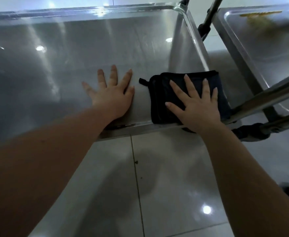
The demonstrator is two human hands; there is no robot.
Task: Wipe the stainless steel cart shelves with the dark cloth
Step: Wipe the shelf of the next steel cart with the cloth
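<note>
Steel shelf (pixel 54 69) | tiled floor (pixel 166 168) | hands flat | right on cloth (pixel 159 93)

— Where does the cloth (pixel 161 100) lie?
— On the shelf (pixel 72 57), in its near right corner, under the right hand (pixel 198 110), whose fingers (pixel 190 88) lie spread flat on it.
— And the left hand (pixel 113 98)?
— Flat on the same shelf, just left of the cloth (a gap between them).
— What surrounds the shelf?
— A second tray (pixel 268 40) to its right, behind a slanting rail (pixel 268 100); the floor (pixel 166 177) lies before the near rim.
</note>
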